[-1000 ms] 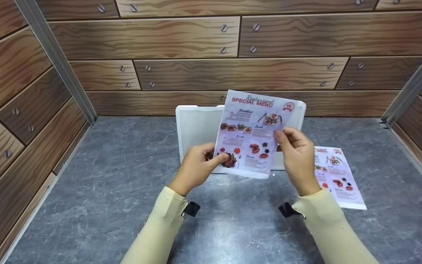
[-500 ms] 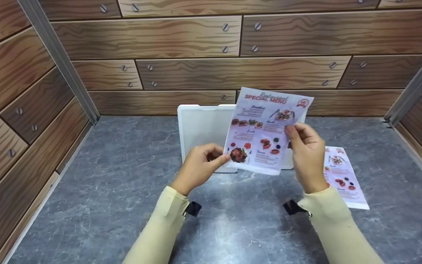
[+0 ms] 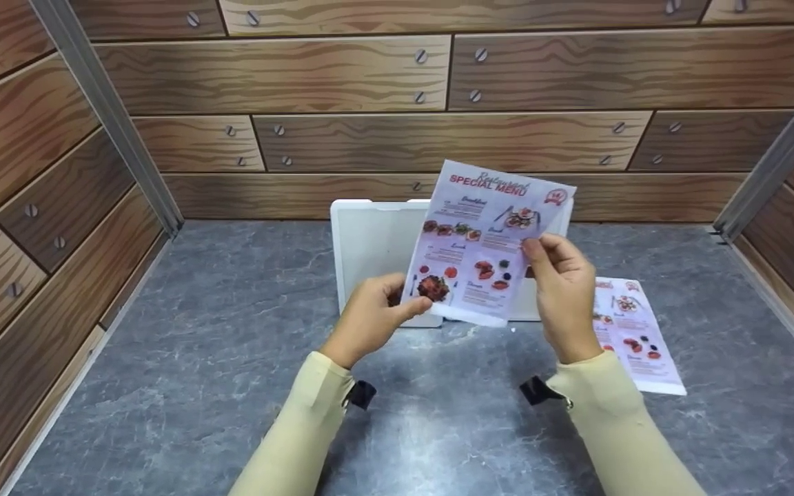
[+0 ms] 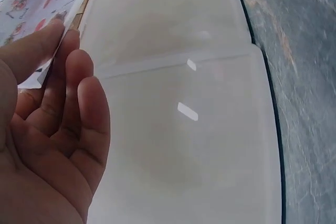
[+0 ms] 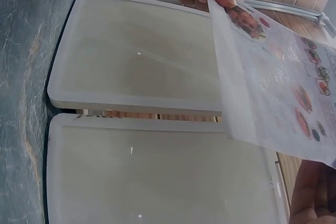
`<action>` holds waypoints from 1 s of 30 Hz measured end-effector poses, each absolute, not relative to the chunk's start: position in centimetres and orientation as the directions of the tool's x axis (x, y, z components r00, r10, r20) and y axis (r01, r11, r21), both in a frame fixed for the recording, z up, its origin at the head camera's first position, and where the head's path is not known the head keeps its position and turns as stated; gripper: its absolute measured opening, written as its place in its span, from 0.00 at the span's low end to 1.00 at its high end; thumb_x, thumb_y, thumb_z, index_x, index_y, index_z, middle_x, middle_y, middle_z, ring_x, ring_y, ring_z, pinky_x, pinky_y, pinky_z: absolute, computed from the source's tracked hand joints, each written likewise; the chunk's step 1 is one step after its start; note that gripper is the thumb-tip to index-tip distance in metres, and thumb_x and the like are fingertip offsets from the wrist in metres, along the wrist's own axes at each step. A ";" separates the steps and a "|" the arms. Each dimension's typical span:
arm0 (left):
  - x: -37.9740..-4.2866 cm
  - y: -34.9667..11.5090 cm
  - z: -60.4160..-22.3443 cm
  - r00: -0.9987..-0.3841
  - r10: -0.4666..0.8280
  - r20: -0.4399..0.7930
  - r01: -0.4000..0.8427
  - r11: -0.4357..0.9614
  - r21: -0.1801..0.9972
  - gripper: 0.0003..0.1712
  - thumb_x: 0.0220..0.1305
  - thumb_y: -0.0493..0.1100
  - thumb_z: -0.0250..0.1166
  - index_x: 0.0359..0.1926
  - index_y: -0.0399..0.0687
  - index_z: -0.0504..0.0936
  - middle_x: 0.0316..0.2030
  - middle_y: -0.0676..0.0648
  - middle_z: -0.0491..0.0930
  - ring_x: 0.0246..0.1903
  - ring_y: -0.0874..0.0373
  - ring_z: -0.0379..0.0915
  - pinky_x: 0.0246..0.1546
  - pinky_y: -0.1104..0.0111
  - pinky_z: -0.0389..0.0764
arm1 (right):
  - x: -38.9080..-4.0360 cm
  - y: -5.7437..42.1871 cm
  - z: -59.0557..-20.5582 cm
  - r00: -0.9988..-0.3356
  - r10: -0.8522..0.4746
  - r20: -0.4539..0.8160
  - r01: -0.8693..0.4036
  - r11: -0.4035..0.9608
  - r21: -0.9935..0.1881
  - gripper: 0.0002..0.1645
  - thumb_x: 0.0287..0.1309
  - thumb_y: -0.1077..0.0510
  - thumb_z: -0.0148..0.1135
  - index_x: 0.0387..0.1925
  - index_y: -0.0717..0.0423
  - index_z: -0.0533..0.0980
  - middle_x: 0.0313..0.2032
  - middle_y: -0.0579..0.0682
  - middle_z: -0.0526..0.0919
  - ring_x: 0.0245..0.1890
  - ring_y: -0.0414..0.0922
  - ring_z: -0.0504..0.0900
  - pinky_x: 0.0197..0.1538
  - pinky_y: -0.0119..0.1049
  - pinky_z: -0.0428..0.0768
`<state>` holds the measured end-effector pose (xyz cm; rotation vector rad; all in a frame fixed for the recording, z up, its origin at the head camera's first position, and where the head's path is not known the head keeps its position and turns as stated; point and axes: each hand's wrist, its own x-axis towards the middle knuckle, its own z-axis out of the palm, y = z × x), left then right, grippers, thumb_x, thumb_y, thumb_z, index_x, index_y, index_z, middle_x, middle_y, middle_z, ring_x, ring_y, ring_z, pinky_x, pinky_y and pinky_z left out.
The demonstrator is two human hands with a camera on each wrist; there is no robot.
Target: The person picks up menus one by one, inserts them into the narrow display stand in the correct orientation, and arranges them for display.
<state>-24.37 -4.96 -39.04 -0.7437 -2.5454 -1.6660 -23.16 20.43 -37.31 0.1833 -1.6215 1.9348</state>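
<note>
A printed restaurant menu sheet (image 3: 469, 248) is held up and tilted in both hands. My left hand (image 3: 369, 317) pinches its lower left corner between thumb and fingers. The right hand (image 3: 566, 296) pinches its right edge, thumb in front. Behind the sheet stands a white-framed two-panel holder (image 3: 376, 251), its right part mostly covered by the menu in the head view. In the right wrist view, a narrow gap separates the holder's panels (image 5: 136, 51), and the menu (image 5: 273, 82) overlaps them. The left wrist view has the left hand (image 4: 58, 124) close to the pale panels (image 4: 178, 129).
A second menu sheet (image 3: 645, 344) lies on the grey marbled table (image 3: 197, 344) at the right, partly hidden by the right hand and forearm. Wood-patterned walls (image 3: 342, 141) enclose the back and sides.
The menu moves right, then back left, ending slightly higher. My left thumb has slid from over the sheet's lower food picture to its bottom corner.
</note>
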 end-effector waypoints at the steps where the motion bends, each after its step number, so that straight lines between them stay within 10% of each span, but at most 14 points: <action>1: -24.4 -5.1 -39.1 -0.893 0.366 0.261 0.386 0.325 0.863 0.08 0.67 0.44 0.72 0.41 0.45 0.88 0.29 0.54 0.84 0.27 0.63 0.72 0.27 0.71 0.71 | -23.2 20.3 -37.4 -0.814 0.344 0.468 -0.521 -0.075 -0.850 0.08 0.72 0.65 0.61 0.43 0.68 0.83 0.34 0.51 0.89 0.33 0.41 0.87 0.42 0.32 0.85; 30: -25.4 -4.8 -40.2 -0.904 0.039 0.427 0.428 0.129 0.895 0.12 0.72 0.45 0.68 0.35 0.40 0.88 0.27 0.42 0.85 0.26 0.59 0.79 0.27 0.70 0.80 | -25.9 20.2 -34.9 -0.907 0.161 0.389 -0.400 -0.039 -0.916 0.07 0.71 0.66 0.61 0.42 0.67 0.83 0.33 0.46 0.90 0.34 0.40 0.88 0.45 0.34 0.86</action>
